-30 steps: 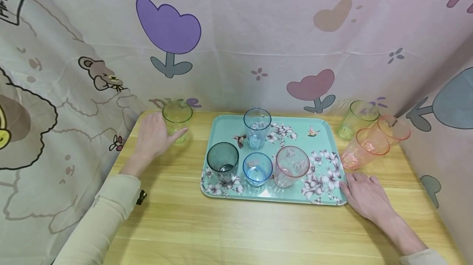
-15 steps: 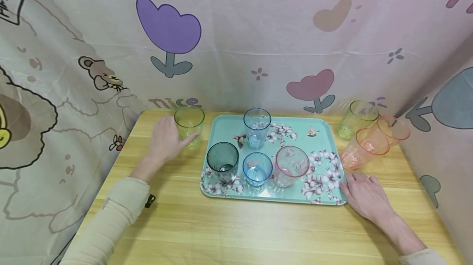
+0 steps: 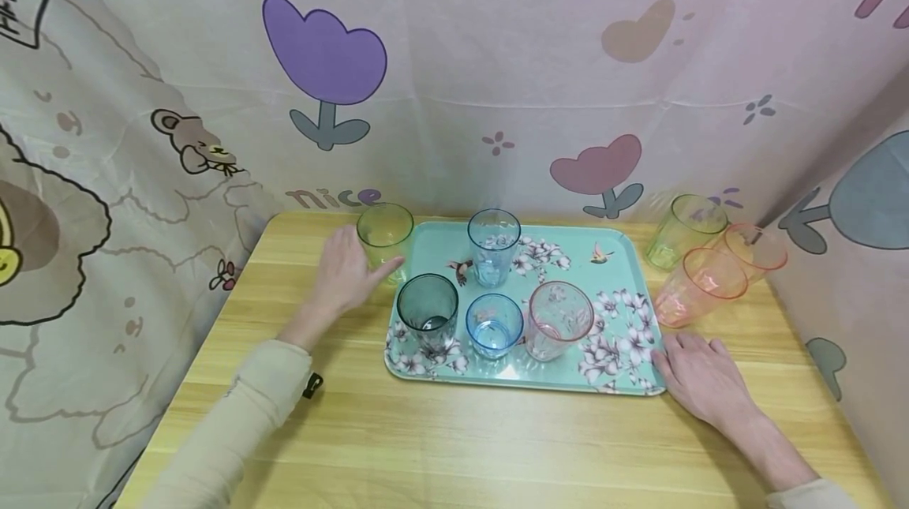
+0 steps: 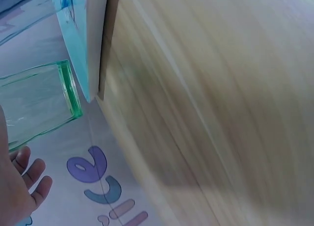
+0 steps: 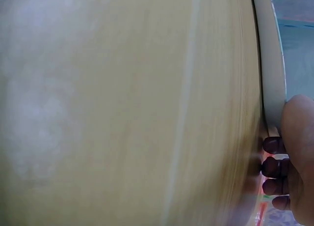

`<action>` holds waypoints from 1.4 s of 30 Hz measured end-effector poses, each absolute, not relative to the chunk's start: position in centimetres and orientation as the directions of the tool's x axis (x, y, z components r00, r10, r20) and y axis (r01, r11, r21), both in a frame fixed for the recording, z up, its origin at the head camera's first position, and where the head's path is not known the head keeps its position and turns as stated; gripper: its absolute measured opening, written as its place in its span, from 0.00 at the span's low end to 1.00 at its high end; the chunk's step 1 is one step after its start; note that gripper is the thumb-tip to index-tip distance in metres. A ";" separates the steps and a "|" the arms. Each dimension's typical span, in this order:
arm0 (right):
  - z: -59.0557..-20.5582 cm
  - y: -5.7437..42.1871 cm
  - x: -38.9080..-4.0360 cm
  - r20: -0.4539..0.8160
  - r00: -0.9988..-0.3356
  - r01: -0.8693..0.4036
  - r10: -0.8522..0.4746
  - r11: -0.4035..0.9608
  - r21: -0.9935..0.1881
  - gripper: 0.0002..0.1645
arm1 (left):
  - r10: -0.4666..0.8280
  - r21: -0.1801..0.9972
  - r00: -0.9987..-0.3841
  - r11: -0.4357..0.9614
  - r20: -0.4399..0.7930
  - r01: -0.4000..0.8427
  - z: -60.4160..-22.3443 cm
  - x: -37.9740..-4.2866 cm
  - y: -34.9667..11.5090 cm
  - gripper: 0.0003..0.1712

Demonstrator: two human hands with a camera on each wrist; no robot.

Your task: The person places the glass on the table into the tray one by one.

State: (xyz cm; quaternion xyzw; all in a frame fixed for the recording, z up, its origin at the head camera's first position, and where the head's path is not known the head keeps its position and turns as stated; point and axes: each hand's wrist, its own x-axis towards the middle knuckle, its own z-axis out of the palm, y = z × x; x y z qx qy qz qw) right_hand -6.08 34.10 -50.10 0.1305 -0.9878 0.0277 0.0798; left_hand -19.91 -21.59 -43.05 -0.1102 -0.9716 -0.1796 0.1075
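Observation:
My left hand [image 3: 342,272] grips a tall yellow-green glass [image 3: 386,245] between thumb and fingers. In the left wrist view the base of this glass [image 4: 71,91] is off the table, close to the tray's side. The tray [image 3: 618,256], turquoise with a flower print, carries a tall blue glass [image 3: 495,252], a dark grey glass [image 3: 428,312], a short blue glass [image 3: 495,327] and a pink-rimmed glass [image 3: 559,323]. At the tray's front right corner rests my right hand [image 3: 706,379], thumb against the rim, as the right wrist view also shows; its fingers lie on the table.
Right of the tray stand a green glass [image 3: 685,233] and two orange-pink glasses [image 3: 703,288], close together. A printed curtain [image 3: 454,83] hangs right behind the wooden table [image 3: 454,446] and along both sides. A small black clip [image 3: 312,385] shows beside the left sleeve.
My left hand has carried the yellow-green glass rightward, from the table's far left to the tray's left edge. The right hand and the other glasses have stayed put.

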 end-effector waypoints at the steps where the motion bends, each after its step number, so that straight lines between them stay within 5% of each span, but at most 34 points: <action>1: -50.1 34.1 -6.1 0.164 -0.953 -0.263 -0.254 0.964 -0.034 0.14 | 0.175 0.332 -0.954 0.909 0.245 0.252 -43.1 -19.9 -21.4 0.59; 22: -50.5 34.1 -6.1 0.209 -0.942 -0.276 -0.263 0.961 -0.031 0.13 | 0.223 0.361 -0.939 0.880 0.262 0.310 -45.8 -20.8 -17.3 0.53; 31: -50.5 34.1 -6.1 0.187 -0.949 -0.263 -0.252 0.964 -0.038 0.14 | 0.259 0.361 -0.904 0.852 0.340 0.380 -46.5 -21.5 -16.6 0.73; 42: -50.3 34.1 -6.1 0.163 -0.956 -0.252 -0.242 0.966 -0.047 0.16 | 0.259 0.365 -0.907 0.851 0.331 0.376 -46.9 -22.1 -16.0 0.74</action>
